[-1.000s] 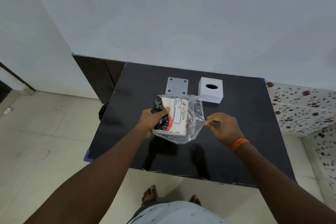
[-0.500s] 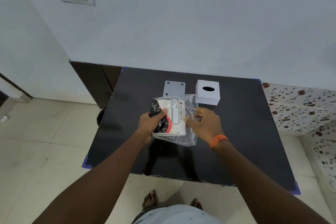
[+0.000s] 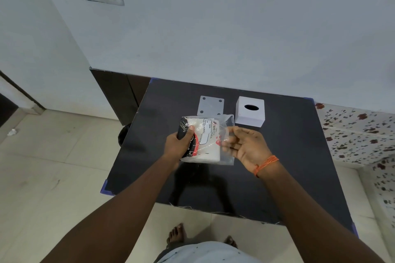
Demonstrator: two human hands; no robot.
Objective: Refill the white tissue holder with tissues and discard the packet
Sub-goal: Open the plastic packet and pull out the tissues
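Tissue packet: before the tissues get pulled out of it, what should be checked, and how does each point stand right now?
1. Left hand grips the tissue packet: ok.
2. Right hand fingers at the packet's clear open end: ok.
3. Tissues out of the packet: not ok, all inside.
4. White tissue holder within reach on the black table: ok.
5. Base plate off, lying beside the holder: ok.
6. Holder empty inside: cannot tell.

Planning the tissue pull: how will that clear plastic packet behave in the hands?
Probably floppy: the packet sags loose and crinkled past the white stack. Likely slippery, given its glossy film. Seemingly light, since the left hand holds it up by one end.
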